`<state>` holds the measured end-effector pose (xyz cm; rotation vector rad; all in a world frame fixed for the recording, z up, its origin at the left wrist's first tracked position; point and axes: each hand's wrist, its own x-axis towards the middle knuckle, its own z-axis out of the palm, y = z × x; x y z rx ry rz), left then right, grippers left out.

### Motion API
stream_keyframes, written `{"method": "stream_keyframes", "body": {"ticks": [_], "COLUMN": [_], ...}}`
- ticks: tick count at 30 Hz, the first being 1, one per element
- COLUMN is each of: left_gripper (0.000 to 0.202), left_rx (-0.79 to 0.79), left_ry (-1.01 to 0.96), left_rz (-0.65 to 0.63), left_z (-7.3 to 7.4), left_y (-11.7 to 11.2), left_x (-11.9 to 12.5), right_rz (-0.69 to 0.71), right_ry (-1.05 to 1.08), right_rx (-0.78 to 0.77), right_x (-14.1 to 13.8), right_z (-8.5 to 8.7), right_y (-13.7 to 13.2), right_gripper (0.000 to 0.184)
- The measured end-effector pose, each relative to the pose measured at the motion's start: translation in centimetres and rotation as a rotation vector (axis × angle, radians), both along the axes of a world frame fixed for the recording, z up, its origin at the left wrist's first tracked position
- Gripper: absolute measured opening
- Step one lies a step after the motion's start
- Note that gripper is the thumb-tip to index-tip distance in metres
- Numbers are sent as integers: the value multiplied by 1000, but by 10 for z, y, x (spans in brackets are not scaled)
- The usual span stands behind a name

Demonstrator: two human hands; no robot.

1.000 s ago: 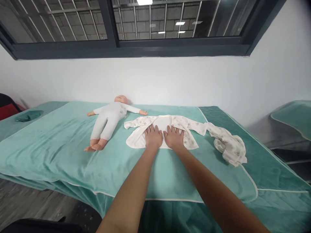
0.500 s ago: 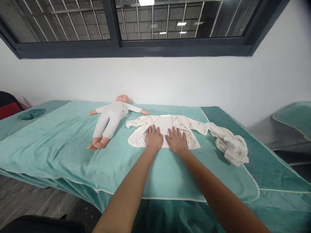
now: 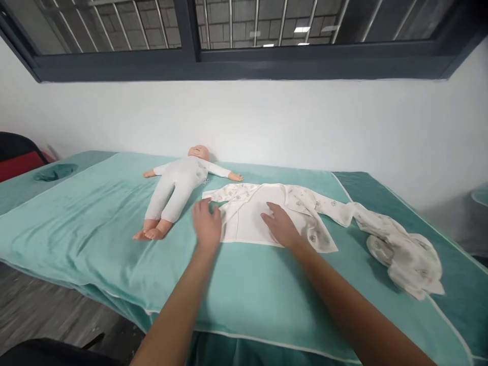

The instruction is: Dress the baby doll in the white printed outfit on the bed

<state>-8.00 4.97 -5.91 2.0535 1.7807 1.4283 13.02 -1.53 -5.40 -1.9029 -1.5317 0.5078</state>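
A white baby shirt (image 3: 253, 218) with a small print lies spread with its front open on the green sheet. My left hand (image 3: 207, 221) is at the shirt's left edge, fingers apart; whether it touches the cloth I cannot tell. Over the shirt's middle right is my right hand (image 3: 280, 223), open, with thumb and fingers apart and nothing held. To the left a baby doll (image 3: 177, 183) in a white suit lies on its back, bare feet toward me. A second, crumpled printed garment (image 3: 406, 254) lies at the right, touching the shirt's right sleeve.
The green sheet (image 3: 95, 218) covers a bed against a white wall (image 3: 305, 127). Above is a dark window frame (image 3: 267, 66) with bars behind. A face hole (image 3: 55, 172) shows at the bed's far left, near a red and black object (image 3: 21, 157).
My left hand has moved left off the shirt's middle to its left edge. The left front flap now lies folded inward or hidden. The view has shifted closer.
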Motion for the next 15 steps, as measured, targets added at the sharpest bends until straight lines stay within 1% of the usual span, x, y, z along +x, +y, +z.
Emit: {"method": "stream_keyframes", "body": {"ticks": [1, 2, 3, 5, 7, 9, 12, 15], "left_gripper": [38, 42, 44, 45, 42, 38, 32, 30], "left_rx": [-55, -116, -171, -247, -277, -289, -308, -237], "left_ry": [-19, -23, -13, 15, -24, -165, -434, -613], "left_rz": [90, 147, 171, 162, 121, 53, -70, -136], "left_z": [0, 1, 1, 2, 3, 3, 3, 1], "left_y": [7, 13, 19, 27, 34, 42, 54, 65], "left_x": [-6, -11, -14, -16, -17, -19, -24, -26], "right_rz": [-29, -55, -73, -95, -102, -97, -65, -54], "right_ry": [95, 190, 252, 295, 312, 324, 429, 578], "right_rx": [-8, -19, -32, -52, -53, -44, 0, 36], "right_x": [-3, -7, -11, -17, -21, -23, -23, -23], "right_z": [4, 7, 9, 10, 7, 3, -1, -2], "right_y": [15, 31, 48, 77, 98, 108, 111, 110], "right_gripper": [55, 54, 55, 59, 61, 58, 51, 45]}}
